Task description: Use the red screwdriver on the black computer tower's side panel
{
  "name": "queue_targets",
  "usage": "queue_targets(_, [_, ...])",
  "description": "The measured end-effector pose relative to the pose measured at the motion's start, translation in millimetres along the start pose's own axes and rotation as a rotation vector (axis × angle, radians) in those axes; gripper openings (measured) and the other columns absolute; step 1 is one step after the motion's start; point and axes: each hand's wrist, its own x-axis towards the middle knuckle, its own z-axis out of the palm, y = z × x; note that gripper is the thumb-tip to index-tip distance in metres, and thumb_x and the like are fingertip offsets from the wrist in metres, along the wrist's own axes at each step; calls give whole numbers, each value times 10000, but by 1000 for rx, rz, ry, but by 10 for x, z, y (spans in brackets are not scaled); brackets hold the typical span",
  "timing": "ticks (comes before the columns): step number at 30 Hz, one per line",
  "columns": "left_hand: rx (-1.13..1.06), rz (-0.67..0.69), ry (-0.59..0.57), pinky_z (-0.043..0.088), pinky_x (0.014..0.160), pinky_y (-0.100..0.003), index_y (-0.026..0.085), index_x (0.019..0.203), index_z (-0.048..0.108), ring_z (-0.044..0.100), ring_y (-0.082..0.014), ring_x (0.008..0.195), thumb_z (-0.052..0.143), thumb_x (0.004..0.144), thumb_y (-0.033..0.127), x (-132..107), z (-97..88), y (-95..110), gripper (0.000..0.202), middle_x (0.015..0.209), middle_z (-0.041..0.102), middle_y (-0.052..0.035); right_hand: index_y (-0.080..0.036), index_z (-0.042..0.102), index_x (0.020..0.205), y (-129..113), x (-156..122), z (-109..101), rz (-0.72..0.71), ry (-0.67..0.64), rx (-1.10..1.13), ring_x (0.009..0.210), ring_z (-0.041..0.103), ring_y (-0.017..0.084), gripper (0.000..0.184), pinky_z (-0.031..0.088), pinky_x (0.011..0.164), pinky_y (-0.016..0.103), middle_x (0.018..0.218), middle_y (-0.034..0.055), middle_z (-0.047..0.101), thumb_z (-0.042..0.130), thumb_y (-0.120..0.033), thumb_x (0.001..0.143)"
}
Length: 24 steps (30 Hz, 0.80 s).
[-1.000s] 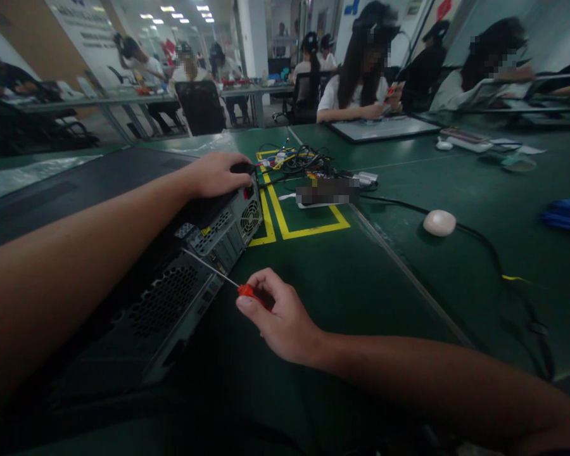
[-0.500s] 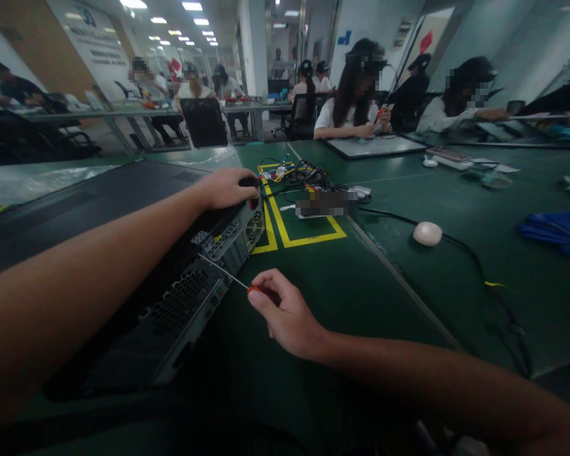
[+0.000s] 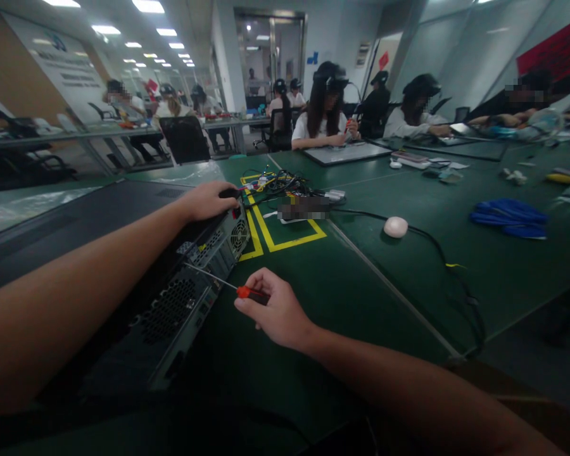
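A black computer case lies on its side at the left, its rear panel with vent grilles and ports facing right. My left hand rests on top near the far rear corner, with its fingers curled over the edge. In my right hand is a screwdriver with an orange and black handle, held between thumb and fingers. Its thin shaft reaches left to the rear edge of the case. The tip meets the dark edge there, and any screw under it is too small to make out.
Beyond the case lie tangled cables inside yellow tape lines on the green table. A black cord runs right past a pale mouse-like object. A blue bundle lies farther right. Several people sit across the table.
The view has shifted right. The fingers of my right hand have loosened, showing more of the screwdriver's handle. The shaft stays at the case edge, and my left hand keeps its place.
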Motion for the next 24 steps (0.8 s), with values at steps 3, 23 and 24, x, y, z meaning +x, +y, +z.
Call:
queue_targets(3, [-3, -10, -9, 596, 1400, -511, 225, 1681, 842, 775, -433, 1610, 625, 997, 601, -2, -8, 3, 809, 1746, 845, -124, -256, 704, 1044, 9, -5, -3, -3, 11, -3, 754, 627, 157, 536, 556, 555, 233, 931, -42, 704, 1133, -539, 893])
queue_targets(23, [-7, 30, -10, 586, 1421, -502, 169, 1653, 847, 802, -420, 1576, 575, 940, 667, 32, 25, -76, 911, 1722, 858, -173, -256, 760, 1097, -8, -39, 45, -89, 85, -157, 890, 702, 199, 284, 565, 875, 336, 940, -48, 737, 1005, -275, 955])
queue_targets(24, [0, 26, -10, 589, 1417, -499, 194, 1639, 856, 804, -414, 1573, 581, 941, 658, 28, 18, -63, 882, 1711, 868, -156, -263, 735, 1099, -24, -50, 47, -84, 98, -153, 885, 694, 195, 345, 559, 872, 333, 934, -58, 724, 1021, -242, 907])
